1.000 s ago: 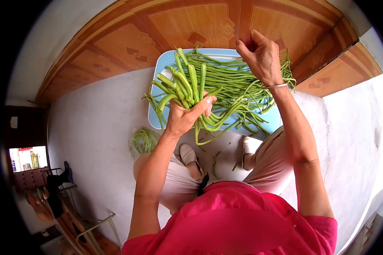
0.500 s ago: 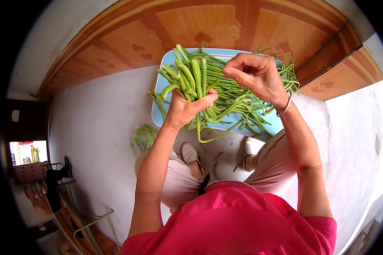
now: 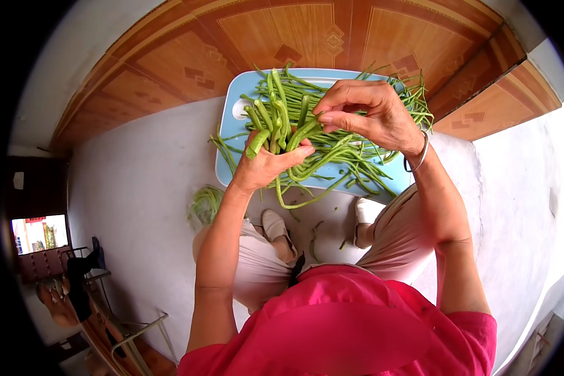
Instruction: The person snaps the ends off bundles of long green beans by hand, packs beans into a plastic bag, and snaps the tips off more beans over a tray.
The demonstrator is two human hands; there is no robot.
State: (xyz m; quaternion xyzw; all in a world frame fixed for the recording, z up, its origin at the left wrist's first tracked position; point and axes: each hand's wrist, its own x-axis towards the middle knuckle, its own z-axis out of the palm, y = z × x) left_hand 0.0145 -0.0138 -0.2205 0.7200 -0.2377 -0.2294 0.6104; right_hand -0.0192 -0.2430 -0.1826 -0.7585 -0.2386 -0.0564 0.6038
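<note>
My left hand [image 3: 263, 166] is wrapped around a bunch of long green beans [image 3: 279, 113], whose thick ends stick up past the thumb and fingers. With thumb and forefinger, my right hand [image 3: 373, 114] pinches the tip of a long bean [image 3: 306, 133] that leans out of the bunch to the right. Other long beans [image 3: 348, 153] lie heaped beneath both hands. They spread across a light blue plastic tabletop [image 3: 239, 88] and overhang its right end. My left palm hides the middle of the bunch.
On the floor left of my leg lies a clear plastic bag with green beans [image 3: 205, 203]. Bean scraps [image 3: 315, 241] are scattered between my shoes. Wooden panels [image 3: 282, 31] stand behind the tabletop. A metal-framed piece of furniture [image 3: 138, 332] is at lower left.
My right hand has come slightly left and down, and its fingers now meet a bean tip. Ends in the left-hand bunch have shifted, with one bean bent toward the right.
</note>
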